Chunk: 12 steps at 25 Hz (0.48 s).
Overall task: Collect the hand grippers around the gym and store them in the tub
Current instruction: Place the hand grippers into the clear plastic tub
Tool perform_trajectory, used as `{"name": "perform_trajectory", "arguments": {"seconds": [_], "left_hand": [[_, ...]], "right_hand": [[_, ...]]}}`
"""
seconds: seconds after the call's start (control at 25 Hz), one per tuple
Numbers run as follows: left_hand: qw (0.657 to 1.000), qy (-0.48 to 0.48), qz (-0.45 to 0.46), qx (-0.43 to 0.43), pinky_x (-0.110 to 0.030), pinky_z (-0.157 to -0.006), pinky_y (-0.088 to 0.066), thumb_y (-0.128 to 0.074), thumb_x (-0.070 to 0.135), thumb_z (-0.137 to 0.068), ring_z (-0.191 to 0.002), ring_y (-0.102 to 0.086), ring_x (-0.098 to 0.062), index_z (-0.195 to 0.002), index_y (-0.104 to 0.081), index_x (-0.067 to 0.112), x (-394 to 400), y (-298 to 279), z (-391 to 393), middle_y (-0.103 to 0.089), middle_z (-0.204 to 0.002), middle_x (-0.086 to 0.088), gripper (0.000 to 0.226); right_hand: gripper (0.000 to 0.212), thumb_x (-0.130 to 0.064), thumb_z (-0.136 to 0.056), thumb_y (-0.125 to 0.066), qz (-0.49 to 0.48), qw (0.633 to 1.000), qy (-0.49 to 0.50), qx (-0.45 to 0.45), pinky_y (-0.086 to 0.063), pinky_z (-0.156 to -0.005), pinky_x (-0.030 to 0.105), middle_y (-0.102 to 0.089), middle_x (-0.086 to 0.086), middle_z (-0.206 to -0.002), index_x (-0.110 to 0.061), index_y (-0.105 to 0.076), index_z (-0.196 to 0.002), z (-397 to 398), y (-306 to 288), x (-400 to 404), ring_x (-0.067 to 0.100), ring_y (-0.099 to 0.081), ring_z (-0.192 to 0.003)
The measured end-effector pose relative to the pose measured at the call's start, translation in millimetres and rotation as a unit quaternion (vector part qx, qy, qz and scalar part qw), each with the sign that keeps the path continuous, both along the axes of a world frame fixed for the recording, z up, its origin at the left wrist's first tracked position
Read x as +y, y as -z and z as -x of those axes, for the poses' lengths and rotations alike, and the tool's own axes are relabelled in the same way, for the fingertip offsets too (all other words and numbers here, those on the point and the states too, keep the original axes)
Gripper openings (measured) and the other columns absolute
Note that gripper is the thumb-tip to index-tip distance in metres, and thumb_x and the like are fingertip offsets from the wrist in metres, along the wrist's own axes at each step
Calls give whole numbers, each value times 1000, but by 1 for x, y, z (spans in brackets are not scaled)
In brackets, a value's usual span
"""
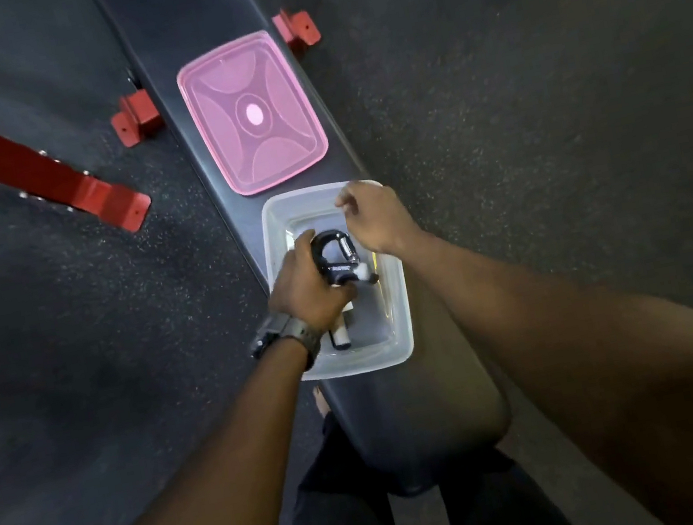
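A clear plastic tub (401, 336) stands on a black padded bench. My left hand (305, 286), with a dark watch on its wrist, is closed around a black hand gripper (333, 253) with a metal coil and holds it over the tub. One white-tipped handle (340, 333) shows below my palm, inside the tub. My right hand (373, 216) hovers over the tub's far right corner with its fingers loosely curled and nothing in them. Whether other grippers lie in the tub is hidden by my hands.
A pink translucent lid (251, 112) lies on the bench (433, 423) just beyond the tub. Red metal frame parts (41, 172) and brackets (296, 28) stand on the dark speckled floor to the left and behind. My legs are below the bench's near end.
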<state>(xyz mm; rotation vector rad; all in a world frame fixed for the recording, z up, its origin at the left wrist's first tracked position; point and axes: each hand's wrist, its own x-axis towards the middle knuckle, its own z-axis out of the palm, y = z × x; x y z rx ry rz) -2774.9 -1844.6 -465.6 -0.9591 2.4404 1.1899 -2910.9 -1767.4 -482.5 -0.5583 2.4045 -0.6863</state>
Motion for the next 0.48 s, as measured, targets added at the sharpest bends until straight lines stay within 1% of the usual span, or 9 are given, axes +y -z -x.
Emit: {"name": "perform_trajectory", "arguments": {"seconds": [0.08, 0.12, 0.2, 0.28, 0.36, 0.4, 0.44, 0.48], "left_hand": [[997, 7, 47, -62, -45, -88, -53, -77, 41, -65, -113, -59, -37, -136, -36, 22, 19, 30, 4, -56, -129, -13, 84], [994, 9, 81, -71, -49, -85, -53, -75, 41, -67, -112, -57, -40, -131, -39, 21, 27, 43, 6, -56, -125, -15, 76], [987, 6, 143, -69, -50, -86, -48, -70, 39, -74, -114, -50, -41, -128, -41, 17, 39, 66, 11, -53, -121, -18, 65], [980, 10, 189, -65, -48, -92, -41, -63, 38, -79, -115, -45, -39, -133, -40, 11, 43, 81, 13, -50, -123, -20, 65], [980, 8, 191, -57, -45, -95, -38, -58, 46, -74, -116, -45, -39, -136, -41, 8, 41, 82, 11, -48, -124, -20, 74], [984, -2, 173, -50, -44, -97, -38, -59, 50, -72, -118, -44, -39, -138, -40, 9, 37, 78, 11, -47, -127, -19, 80], [989, -22, 142, -38, -44, -100, -38, -63, 49, -72, -121, -43, -39, -142, -37, 10, 29, 69, 12, -45, -133, -19, 85], [993, -47, 109, -16, -42, -103, -38, -67, 44, -73, -126, -43, -37, -146, -34, 10, 19, 55, 15, -44, -138, -17, 87]], "right_hand": [[29, -5, -93, -47, 29, 999, 16, 15, -48, -95, 33, -72, 12, -116, -10, -69, -112, 2, 2, 1, 30, -65, -110], [29, -6, -93, -47, 37, 999, 4, 20, -49, -94, 33, -72, 12, -116, -11, -68, -113, -3, 5, 2, 30, -65, -110], [28, -8, -93, -49, 35, 999, -31, 13, -50, -93, 36, -69, 12, -118, -11, -65, -116, -17, 15, 9, 30, -64, -110], [27, -10, -94, -52, 31, 997, -62, 22, -50, -92, 38, -66, 12, -121, -11, -62, -119, -25, 20, 13, 29, -62, -111], [28, -10, -94, -53, 33, 996, -76, 27, -50, -93, 38, -64, 12, -123, -11, -61, -121, -28, 21, 16, 27, -62, -113], [27, -10, -94, -53, 43, 996, -70, 18, -50, -95, 39, -65, 11, -123, -11, -61, -120, -28, 20, 16, 27, -62, -113], [25, -10, -93, -54, 65, 997, -46, 2, -50, -97, 40, -67, 11, -120, -11, -62, -117, -27, 17, 15, 27, -63, -113], [22, -12, -93, -56, 87, 996, -2, -25, -50, -97, 40, -69, 9, -117, -10, -64, -114, -23, 12, 14, 27, -64, -111]]}}
